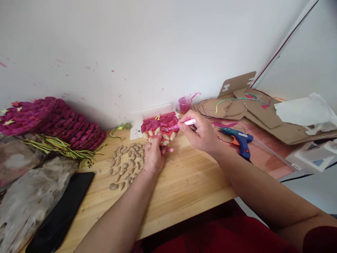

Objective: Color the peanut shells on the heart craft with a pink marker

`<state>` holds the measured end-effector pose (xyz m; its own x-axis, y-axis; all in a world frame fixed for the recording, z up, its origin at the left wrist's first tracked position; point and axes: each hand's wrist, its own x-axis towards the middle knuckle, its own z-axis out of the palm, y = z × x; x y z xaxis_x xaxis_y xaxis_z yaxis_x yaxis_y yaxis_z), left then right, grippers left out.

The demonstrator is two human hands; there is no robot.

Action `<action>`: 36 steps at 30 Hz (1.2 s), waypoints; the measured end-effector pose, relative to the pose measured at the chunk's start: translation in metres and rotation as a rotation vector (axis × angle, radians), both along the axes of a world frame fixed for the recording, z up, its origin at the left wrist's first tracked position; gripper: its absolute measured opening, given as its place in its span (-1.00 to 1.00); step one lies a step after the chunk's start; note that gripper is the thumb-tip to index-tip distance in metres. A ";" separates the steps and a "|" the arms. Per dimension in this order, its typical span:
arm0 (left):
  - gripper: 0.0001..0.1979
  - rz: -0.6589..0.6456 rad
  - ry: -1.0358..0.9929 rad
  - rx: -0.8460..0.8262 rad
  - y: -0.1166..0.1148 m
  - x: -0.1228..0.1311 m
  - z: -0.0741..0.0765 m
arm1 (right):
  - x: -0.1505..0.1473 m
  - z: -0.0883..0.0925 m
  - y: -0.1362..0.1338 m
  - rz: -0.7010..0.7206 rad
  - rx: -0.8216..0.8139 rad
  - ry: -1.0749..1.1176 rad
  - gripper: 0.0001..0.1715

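Note:
My left hand [154,155] grips the lower edge of a peanut-covered piece [159,125], thumb on top. Its upper peanuts are magenta on a red base; those along the lower rim are plain tan. In my right hand [198,131] is a white-handled brush [190,122], pinched between the fingers, its pink tip touching the peanuts at the piece's right side. A clear cup stained magenta [185,104] stands behind my right hand. Loose tan peanuts [125,165] lie on the wooden table [184,182] left of my left hand.
Stacked magenta peanut pieces [65,119] with yellow-green cords [68,147] stand at the left, near plastic bags [34,200] and a black flat object [63,211]. A blue glue gun [238,138], cardboard cutouts [218,107] and a white box [313,154] lie to the right.

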<state>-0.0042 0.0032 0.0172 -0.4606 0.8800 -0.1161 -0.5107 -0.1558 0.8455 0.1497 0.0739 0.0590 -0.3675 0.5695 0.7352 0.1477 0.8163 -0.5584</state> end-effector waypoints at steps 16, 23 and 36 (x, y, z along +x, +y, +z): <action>-0.60 -0.004 0.035 0.034 0.002 -0.002 -0.002 | -0.001 0.000 -0.003 0.032 -0.132 0.028 -0.66; -0.55 -0.002 0.033 0.033 0.002 -0.002 -0.002 | -0.002 -0.002 -0.002 0.040 -0.133 0.070 -0.67; -0.57 0.000 -0.002 0.022 0.002 -0.002 -0.002 | -0.003 -0.003 -0.003 0.067 -0.024 0.039 -0.84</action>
<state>-0.0066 0.0049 0.0147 -0.4599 0.8825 -0.0980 -0.5129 -0.1739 0.8407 0.1464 0.0709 0.0559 -0.3767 0.5618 0.7365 0.0707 0.8102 -0.5819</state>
